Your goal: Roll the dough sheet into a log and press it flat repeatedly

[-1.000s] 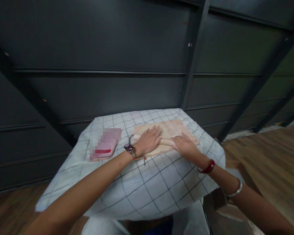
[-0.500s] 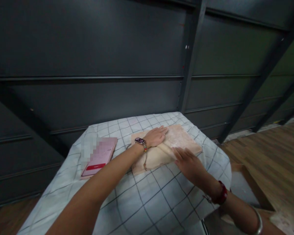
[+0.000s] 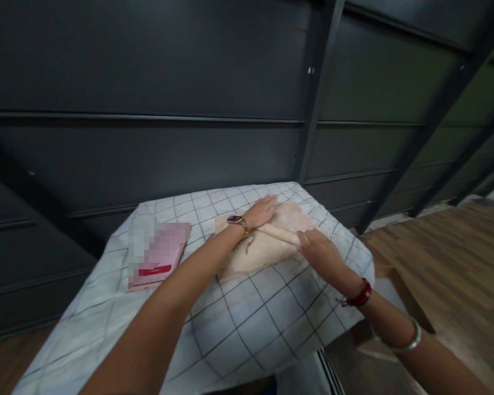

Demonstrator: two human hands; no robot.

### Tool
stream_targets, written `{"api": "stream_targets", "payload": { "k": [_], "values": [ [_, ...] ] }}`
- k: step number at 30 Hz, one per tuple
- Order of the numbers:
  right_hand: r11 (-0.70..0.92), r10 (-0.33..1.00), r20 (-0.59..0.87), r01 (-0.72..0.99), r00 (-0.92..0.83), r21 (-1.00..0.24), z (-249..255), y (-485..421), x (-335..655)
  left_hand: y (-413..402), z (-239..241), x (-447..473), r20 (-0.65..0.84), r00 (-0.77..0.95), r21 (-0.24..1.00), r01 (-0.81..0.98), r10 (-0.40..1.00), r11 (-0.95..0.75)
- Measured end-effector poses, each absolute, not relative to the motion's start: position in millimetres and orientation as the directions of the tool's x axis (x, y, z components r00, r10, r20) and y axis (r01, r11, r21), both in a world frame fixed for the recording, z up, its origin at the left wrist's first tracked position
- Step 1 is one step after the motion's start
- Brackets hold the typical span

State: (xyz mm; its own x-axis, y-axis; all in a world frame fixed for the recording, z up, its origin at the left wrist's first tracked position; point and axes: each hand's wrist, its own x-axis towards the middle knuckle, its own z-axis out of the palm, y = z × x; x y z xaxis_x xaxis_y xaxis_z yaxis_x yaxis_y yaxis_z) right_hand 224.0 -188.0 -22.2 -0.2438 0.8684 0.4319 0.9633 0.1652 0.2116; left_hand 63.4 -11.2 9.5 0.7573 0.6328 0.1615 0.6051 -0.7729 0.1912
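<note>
A pale peach cloth (image 3: 251,255) lies folded on a checked white cover (image 3: 247,323) spread over a small table. My left hand (image 3: 262,211) rests flat on the far part of the cloth, fingers stretched out, a watch on the wrist. My right hand (image 3: 318,248) presses on the cloth's right side, fingers curled over a raised fold or roll of the fabric. A red band and a silver bangle sit on my right forearm.
A pink phone (image 3: 158,258) lies on the cover to the left of the cloth. A dark panelled wall (image 3: 189,109) with slanting metal struts stands right behind the table. Wooden floor (image 3: 456,247) and a cardboard box (image 3: 395,296) lie to the right.
My right hand has moved from the cloth's near edge up onto its right side, and a fold of fabric has risen between the hands. My left hand stays flat on the far part.
</note>
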Motion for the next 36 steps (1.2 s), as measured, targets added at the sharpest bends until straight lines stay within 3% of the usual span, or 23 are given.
{"api": "stream_targets", "payload": {
  "k": [3,7,12,19,25,29,36],
  "values": [
    [0.165,0.808,0.514,0.949,-0.286,0.268,-27,-205,198,-36,7,23,0.137,0.808,0.131,0.559,0.573,-0.819],
    [0.207,0.752,0.582,0.949,-0.310,0.238,-41,-218,177,-60,-2,-1,0.103,0.827,0.067,0.548,0.552,-0.834],
    [0.231,0.689,0.656,0.951,-0.308,0.204,-55,-208,193,-46,2,27,0.101,0.824,0.096,0.549,0.557,-0.830],
    [0.222,0.714,0.601,0.931,-0.358,0.289,-56,-191,222,-8,10,77,0.027,0.861,0.149,0.499,0.508,-0.854],
    [0.073,0.863,0.466,0.961,-0.195,0.266,-38,-181,238,5,8,106,0.051,0.823,0.225,0.542,0.565,-0.810],
    [0.020,0.880,0.450,0.959,-0.152,0.284,-24,-188,230,-2,15,83,0.082,0.790,0.284,0.566,0.608,-0.774],
    [0.118,0.822,0.506,0.948,-0.261,0.297,-32,-215,199,-58,7,3,0.102,0.885,0.125,0.441,0.454,-0.889]
  ]
}}
